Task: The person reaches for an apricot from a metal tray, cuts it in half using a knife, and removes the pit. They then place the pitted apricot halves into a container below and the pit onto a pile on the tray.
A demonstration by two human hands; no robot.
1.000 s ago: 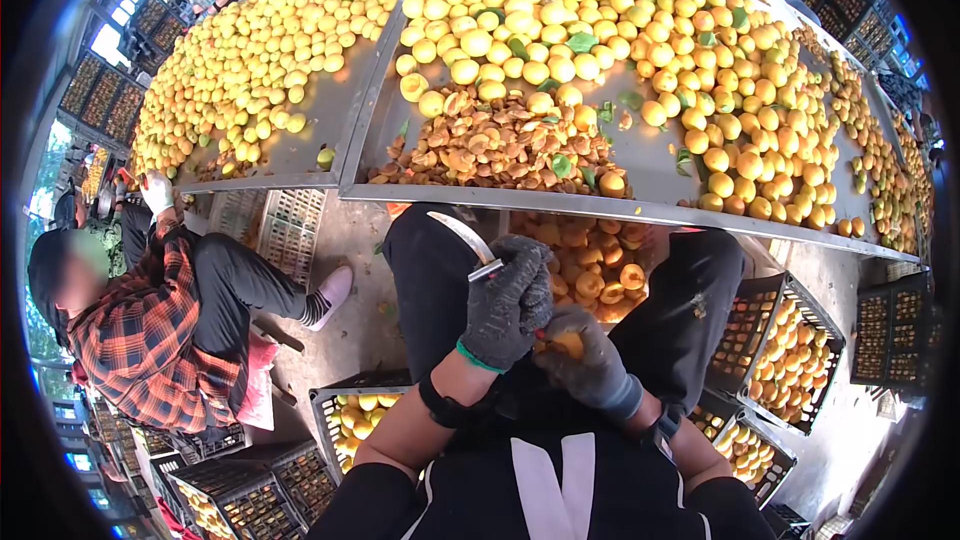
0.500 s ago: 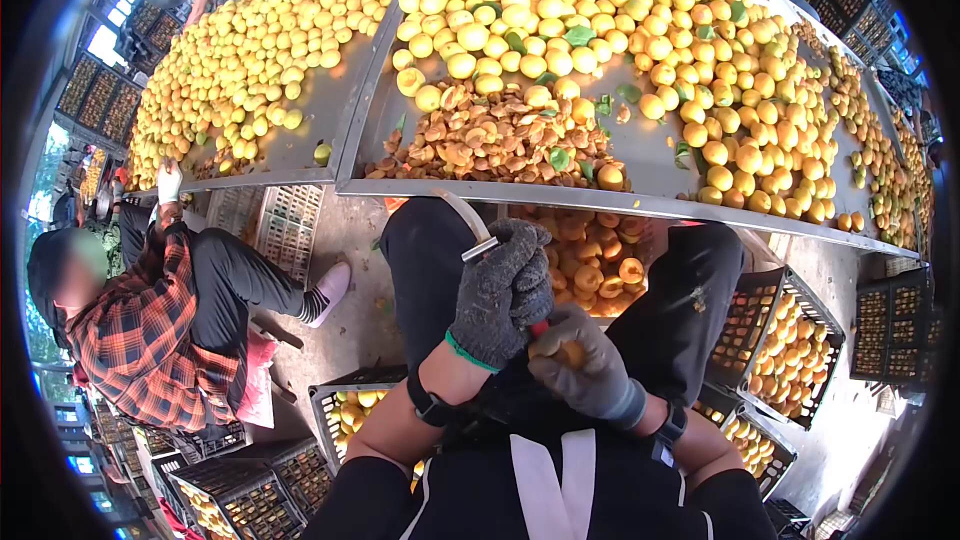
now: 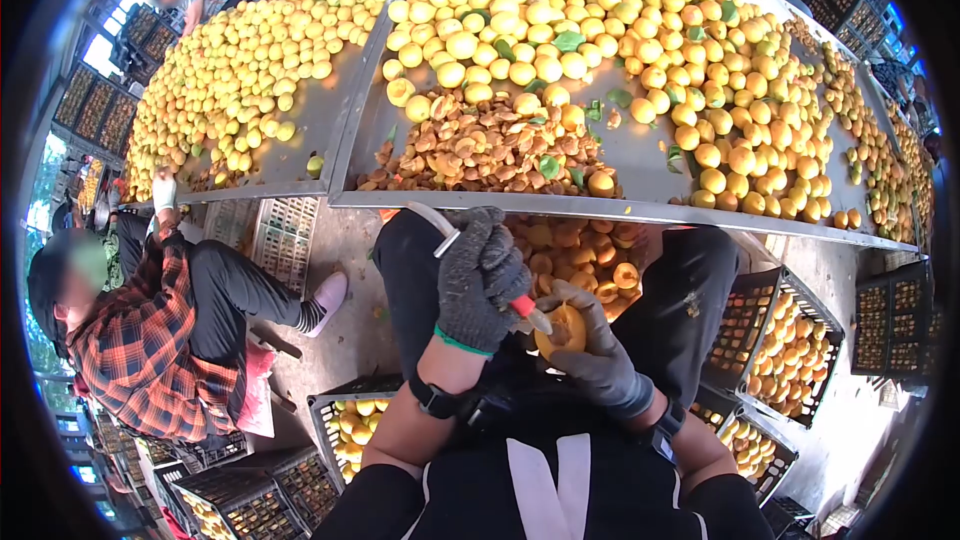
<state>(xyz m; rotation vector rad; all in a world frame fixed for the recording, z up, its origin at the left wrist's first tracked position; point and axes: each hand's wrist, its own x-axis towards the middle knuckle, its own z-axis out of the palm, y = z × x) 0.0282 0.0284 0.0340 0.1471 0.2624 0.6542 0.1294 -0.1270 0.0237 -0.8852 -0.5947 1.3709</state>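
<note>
My left hand (image 3: 478,285), in a dark knit glove, is closed around a hand tool. A pale curved strip with a silver collar (image 3: 447,242) sticks out above the fist. Below it show a red part (image 3: 522,306) and a short metal tip (image 3: 540,322); the glove hides whether these ends are one piece. My right hand (image 3: 600,355), in a grey glove, cups a cut apricot (image 3: 565,330) with its orange inside facing up. The metal tip is at the apricot's cut face.
A metal table (image 3: 640,202) before my knees bears whole apricots (image 3: 520,15) and a heap of brown scraps (image 3: 490,145). Apricot halves (image 3: 590,250) lie beneath its edge between my legs. Crates (image 3: 790,350) of fruit stand right. A person in a plaid shirt (image 3: 150,330) sits left.
My hands have drawn apart a little, the left moving up and left. The right hand has loosened its wrap, so the apricot's cut inside and the metal tip now show.
</note>
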